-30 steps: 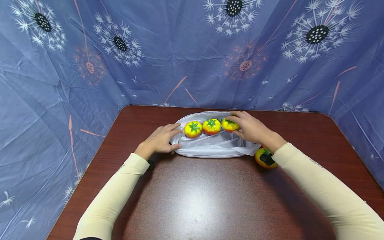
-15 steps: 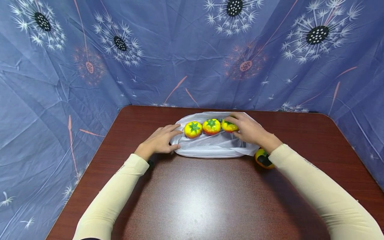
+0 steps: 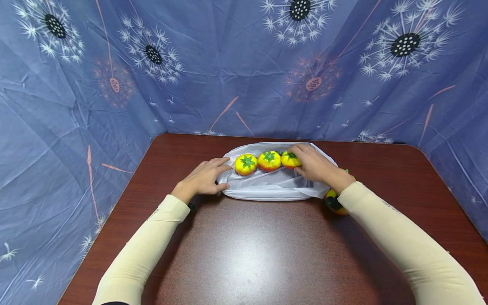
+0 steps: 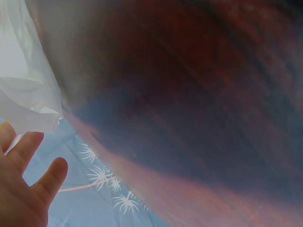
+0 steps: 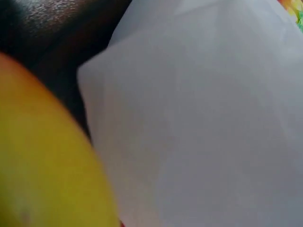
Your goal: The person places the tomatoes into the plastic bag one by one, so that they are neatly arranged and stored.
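A white plastic bag (image 3: 263,192) lies on the table with three yellow-red tomatoes on it in a row: a left tomato (image 3: 245,164), a middle tomato (image 3: 269,161) and a right tomato (image 3: 290,159). My right hand (image 3: 314,163) grips the right tomato, fingers over its top and thumb at its near side. That tomato sits close against the middle one. At the bag's left end my left hand (image 3: 202,176) rests with fingers spread, fingertips at the bag's edge. In the left wrist view, the left hand (image 4: 23,175) shows loosely extended fingers beside the bag (image 4: 28,85).
Another yellow-red fruit with a dark patch (image 3: 335,203) lies beyond the bag's right end, partly under my right forearm. It looms blurred as a yellow fruit (image 5: 42,156) in the right wrist view. A patterned blue cloth (image 3: 236,76) hangs behind the brown table (image 3: 244,254).
My right hand and forearm have shifted slightly left, bringing the right tomato a little nearer the middle one. More of the fruit by the forearm is covered. The left hand stays put.
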`<state>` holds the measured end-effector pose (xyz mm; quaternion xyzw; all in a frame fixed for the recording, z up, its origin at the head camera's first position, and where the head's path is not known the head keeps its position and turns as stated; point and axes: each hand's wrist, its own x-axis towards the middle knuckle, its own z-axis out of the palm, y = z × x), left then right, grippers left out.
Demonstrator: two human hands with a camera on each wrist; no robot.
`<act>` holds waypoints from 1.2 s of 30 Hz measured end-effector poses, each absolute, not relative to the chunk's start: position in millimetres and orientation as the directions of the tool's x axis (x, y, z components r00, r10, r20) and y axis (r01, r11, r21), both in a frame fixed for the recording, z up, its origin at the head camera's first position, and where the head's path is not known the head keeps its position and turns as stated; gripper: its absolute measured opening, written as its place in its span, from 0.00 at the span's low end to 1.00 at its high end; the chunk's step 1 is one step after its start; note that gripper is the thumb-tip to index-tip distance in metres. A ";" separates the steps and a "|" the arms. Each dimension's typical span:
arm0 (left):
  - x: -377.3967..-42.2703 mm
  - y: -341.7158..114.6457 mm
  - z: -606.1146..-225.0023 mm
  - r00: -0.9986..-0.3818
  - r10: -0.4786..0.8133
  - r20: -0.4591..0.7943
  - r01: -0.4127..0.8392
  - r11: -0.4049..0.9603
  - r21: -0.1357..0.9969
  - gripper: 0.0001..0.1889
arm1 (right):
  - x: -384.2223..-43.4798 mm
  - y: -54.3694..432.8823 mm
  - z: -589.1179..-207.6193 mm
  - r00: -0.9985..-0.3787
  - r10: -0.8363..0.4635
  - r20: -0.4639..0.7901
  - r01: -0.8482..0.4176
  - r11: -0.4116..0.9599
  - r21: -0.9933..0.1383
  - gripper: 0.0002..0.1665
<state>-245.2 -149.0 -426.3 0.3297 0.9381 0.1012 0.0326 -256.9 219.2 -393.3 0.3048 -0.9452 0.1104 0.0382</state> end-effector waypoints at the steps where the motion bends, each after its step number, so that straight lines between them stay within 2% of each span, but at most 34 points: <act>1: -245.2 -149.2 -426.5 -0.780 0.625 0.005 0.612 0.762 0.211 0.32 | -257.4 218.4 -393.3 -0.813 -0.566 0.136 -0.583 0.791 -0.186 0.33; 19: -245.2 -149.9 -428.2 -0.781 0.625 -0.001 0.611 0.764 0.205 0.33 | -258.2 213.6 -400.1 -0.846 -0.533 0.029 -0.525 0.821 -0.226 0.34; 26: -245.3 -149.4 -427.1 -0.781 0.624 -0.007 0.611 0.766 0.201 0.33 | -259.1 209.9 -401.0 -0.868 -0.495 0.033 -0.489 0.842 -0.227 0.30; 36: -244.6 -148.9 -426.1 -0.781 0.625 -0.013 0.609 0.765 0.208 0.32 | -259.9 205.9 -401.4 -0.893 -0.450 0.016 -0.442 0.870 -0.217 0.30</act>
